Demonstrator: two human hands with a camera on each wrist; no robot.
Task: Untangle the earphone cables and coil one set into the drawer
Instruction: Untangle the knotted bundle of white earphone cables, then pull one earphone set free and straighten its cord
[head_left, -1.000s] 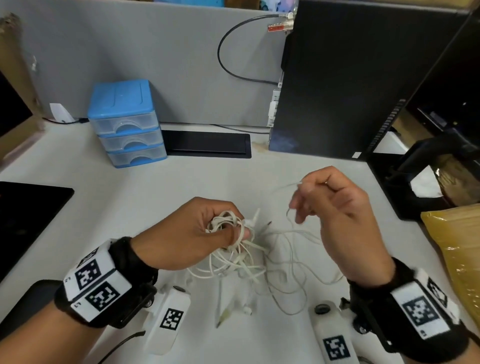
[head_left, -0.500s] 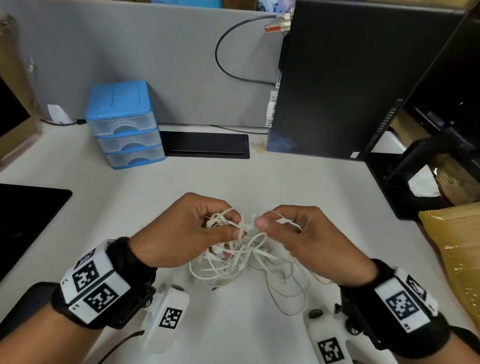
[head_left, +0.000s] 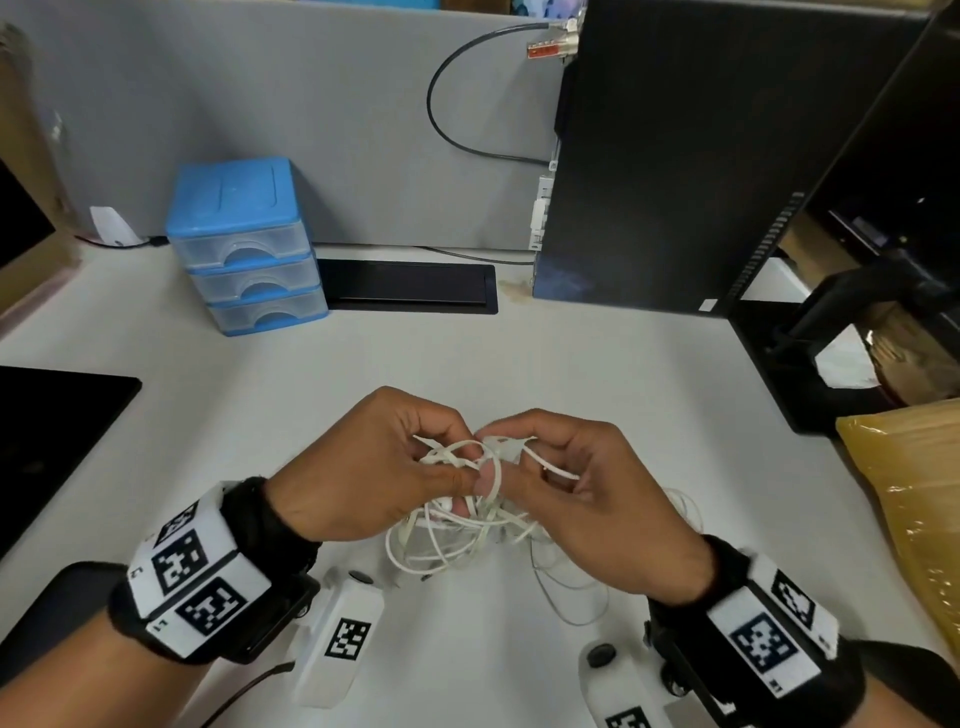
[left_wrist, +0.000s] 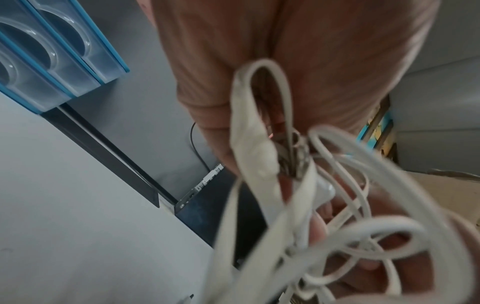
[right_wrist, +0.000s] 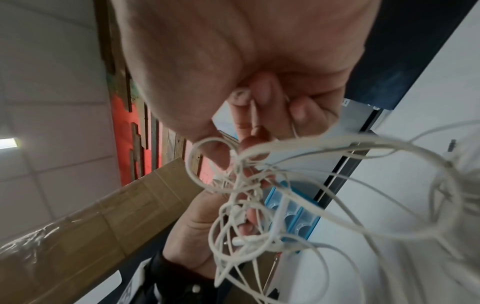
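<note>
A tangle of white earphone cables (head_left: 457, 535) hangs between both hands just above the white desk (head_left: 597, 364). My left hand (head_left: 384, 467) grips the bundle's upper loops, thumb pressed on top. My right hand (head_left: 576, 488) meets it from the right and pinches a strand and a white plug piece at the knot. Thinner loops trail onto the desk below my right wrist. Flat cable loops (left_wrist: 259, 127) wrap against my left fingers. The right wrist view has my fingertips pinching a thin strand (right_wrist: 253, 111). The blue three-drawer unit (head_left: 244, 244) stands at the back left, drawers closed.
A black computer tower (head_left: 675, 156) stands at the back right with a monitor stand base (head_left: 810, 364) beside it. A yellow padded parcel (head_left: 914, 509) lies at the right edge. A black slot cover (head_left: 410, 288) sits behind, and a dark pad (head_left: 52, 426) at the left.
My right hand, raised and pulling a strand out to the right a second ago, has come back down to the knot and now pinches the cables close against my left hand.
</note>
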